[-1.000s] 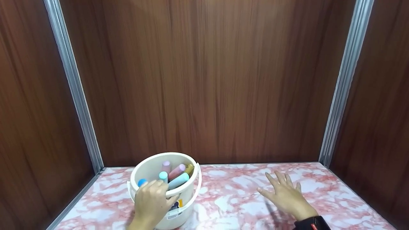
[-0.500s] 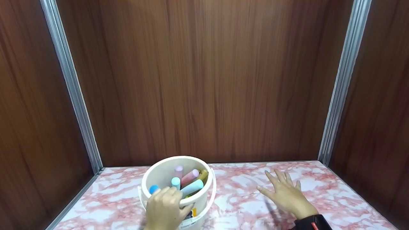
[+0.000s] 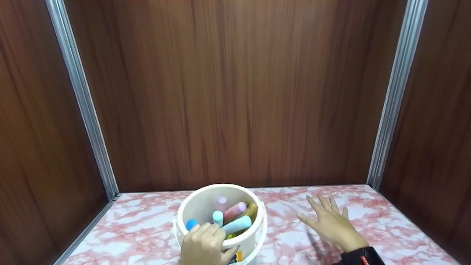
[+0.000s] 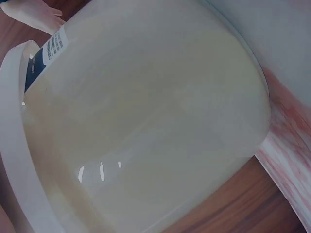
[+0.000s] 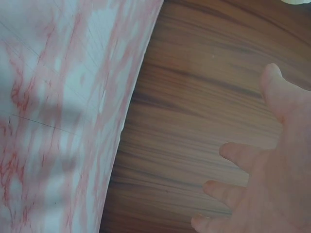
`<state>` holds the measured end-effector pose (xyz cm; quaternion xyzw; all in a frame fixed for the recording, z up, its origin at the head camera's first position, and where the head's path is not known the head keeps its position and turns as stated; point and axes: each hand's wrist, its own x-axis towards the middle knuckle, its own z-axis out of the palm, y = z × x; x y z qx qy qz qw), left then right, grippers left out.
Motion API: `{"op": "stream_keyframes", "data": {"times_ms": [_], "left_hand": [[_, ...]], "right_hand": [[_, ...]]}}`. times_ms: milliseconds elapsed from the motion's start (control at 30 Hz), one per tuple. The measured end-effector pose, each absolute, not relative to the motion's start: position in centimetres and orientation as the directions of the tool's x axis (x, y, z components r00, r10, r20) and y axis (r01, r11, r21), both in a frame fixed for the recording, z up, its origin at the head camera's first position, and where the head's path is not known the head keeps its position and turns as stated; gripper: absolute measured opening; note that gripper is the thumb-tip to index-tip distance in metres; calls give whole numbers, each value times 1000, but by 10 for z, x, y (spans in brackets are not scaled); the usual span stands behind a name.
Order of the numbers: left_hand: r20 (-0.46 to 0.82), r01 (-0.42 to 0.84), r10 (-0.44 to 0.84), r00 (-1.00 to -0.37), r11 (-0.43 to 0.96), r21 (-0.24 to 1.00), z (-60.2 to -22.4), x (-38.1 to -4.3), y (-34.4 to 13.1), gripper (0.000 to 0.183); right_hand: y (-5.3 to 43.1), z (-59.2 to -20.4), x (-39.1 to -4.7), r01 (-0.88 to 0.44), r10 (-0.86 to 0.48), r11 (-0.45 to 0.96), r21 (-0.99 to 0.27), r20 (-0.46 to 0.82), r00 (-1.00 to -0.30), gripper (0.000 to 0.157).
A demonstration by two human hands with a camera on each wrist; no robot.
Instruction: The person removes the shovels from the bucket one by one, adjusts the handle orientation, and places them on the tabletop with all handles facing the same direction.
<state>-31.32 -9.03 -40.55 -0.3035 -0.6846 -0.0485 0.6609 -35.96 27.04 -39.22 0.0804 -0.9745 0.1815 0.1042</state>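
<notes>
My left hand (image 3: pixel 204 244) grips the near rim of a cream plastic bucket (image 3: pixel 198 208), its fingers curled over the edge and its thumb outside. Inside lean several coloured cylinders: a blue one (image 3: pixel 191 224), a teal one (image 3: pixel 237 223), a pink one with a lilac end (image 3: pixel 233 211) and a gold piece (image 3: pixel 251 209); their lower parts are hidden. The bucket wall (image 4: pixel 146 111) fills the left wrist view, with the white handle (image 4: pixel 17 136) hanging beside it. To the right, my right hand (image 3: pixel 329 224) is spread above the table, holding nothing.
A table (image 3: pixel 287 206) with a pink and white marbled top lies below. Brown wood-grain panels (image 3: pixel 235 92) enclose it at the back and both sides, joined by metal corner posts (image 3: pixel 393 92). A dark band (image 3: pixel 358 257) circles the right wrist.
My left hand has moved the bucket to the right and slightly nearer, with the cylinders inside it. The right hand stays almost still, fingers spread.
</notes>
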Motion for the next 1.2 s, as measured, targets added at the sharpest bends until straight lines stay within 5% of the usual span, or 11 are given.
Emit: {"op": "stream_keyframes", "data": {"times_ms": [267, 867, 1200], "left_hand": [[925, 510, 353, 138, 775, -372, -405, -317, -87, 43], [935, 541, 343, 93, 770, -337, -406, -314, -87, 47], [943, 555, 292, 162, 763, -332, -406, -315, -86, 63]], "right_hand": [[272, -391, -358, -199, -121, 920, -338, 238, -964, 91], [266, -380, -354, -219, -133, 917, -334, 263, -956, 92], [251, -359, -340, -294, -161, 904, -311, 389, -907, 85]]}}
